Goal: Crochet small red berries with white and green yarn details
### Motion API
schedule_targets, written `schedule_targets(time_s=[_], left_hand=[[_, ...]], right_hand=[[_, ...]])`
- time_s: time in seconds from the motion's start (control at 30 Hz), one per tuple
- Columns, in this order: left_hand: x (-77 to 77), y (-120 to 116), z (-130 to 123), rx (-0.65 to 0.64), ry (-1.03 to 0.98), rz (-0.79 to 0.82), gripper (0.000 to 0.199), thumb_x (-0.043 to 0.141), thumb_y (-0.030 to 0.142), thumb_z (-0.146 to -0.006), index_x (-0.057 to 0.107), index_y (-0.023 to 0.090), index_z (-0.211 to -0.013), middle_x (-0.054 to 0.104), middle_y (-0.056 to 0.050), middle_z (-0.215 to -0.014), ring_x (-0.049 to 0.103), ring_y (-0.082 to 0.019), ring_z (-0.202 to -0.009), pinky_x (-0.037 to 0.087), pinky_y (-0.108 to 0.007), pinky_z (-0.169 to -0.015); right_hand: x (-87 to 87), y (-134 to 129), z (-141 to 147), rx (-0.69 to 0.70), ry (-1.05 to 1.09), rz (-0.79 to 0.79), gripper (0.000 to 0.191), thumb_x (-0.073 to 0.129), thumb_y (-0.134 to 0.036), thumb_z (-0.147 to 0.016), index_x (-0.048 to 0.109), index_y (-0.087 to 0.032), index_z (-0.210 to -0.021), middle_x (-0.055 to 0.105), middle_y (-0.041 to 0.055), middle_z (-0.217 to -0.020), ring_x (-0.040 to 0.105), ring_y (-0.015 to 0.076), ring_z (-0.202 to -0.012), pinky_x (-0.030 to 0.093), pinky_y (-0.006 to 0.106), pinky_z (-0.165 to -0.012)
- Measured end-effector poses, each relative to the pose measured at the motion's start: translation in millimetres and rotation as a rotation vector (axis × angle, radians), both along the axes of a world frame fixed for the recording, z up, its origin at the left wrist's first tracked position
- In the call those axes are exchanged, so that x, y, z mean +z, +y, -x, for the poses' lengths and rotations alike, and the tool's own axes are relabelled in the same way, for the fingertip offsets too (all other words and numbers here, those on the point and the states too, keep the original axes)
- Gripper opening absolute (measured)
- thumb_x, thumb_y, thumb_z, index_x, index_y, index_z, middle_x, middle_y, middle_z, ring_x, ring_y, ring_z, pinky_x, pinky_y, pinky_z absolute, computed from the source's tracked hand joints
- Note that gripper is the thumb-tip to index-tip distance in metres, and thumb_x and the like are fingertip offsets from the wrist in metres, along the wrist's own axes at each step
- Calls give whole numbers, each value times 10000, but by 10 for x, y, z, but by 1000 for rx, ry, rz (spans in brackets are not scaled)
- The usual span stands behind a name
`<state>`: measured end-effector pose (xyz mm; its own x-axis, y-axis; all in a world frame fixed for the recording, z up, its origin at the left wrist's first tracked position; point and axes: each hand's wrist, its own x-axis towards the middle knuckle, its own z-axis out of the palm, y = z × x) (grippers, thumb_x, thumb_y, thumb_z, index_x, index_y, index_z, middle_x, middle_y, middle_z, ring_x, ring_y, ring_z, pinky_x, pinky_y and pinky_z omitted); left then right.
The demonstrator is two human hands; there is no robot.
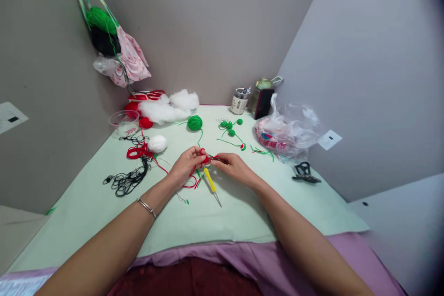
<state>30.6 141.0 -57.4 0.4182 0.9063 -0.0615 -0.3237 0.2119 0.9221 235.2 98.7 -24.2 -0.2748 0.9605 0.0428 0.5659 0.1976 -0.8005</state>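
In the head view my left hand (189, 163) pinches a small red yarn piece (206, 160) above the middle of the table, a red strand looping over its fingers. My right hand (231, 166) meets it from the right, fingers closed on a thin dark tool (215, 159) whose tip touches the red piece; its exact kind is too small to tell. Just below both hands is a yellow-handled crochet hook (209, 179), its metal shaft pointing toward me. Loose red yarn (190, 185) and short green ends lie beside my left hand. A green yarn ball (194, 123) sits beyond the hands.
Black cord (130, 180), a white yarn ball (157, 144) and a clear plastic cup (126, 125) are on the left. White stuffing (166, 107) lies at the back. Small green crocheted balls (229, 126), a pen tin (239, 101), a phone (264, 103), a plastic bag (286, 132) and a black hair clip (305, 173) stand rightward.
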Motion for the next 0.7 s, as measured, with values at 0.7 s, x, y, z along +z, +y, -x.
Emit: schedule_targets(time_s=[0.7], left_hand=[[-202, 1, -12, -36, 167, -91, 344, 697, 349, -1008, 665, 169, -1299, 699, -107, -1279, 713, -251, -1058, 628, -456, -891]], right_hand=[[-8, -65, 121, -59, -234, -122, 238, 652, -412, -973, 751, -201, -925, 655, -7, -741, 482, 148, -670, 300, 281, -660]])
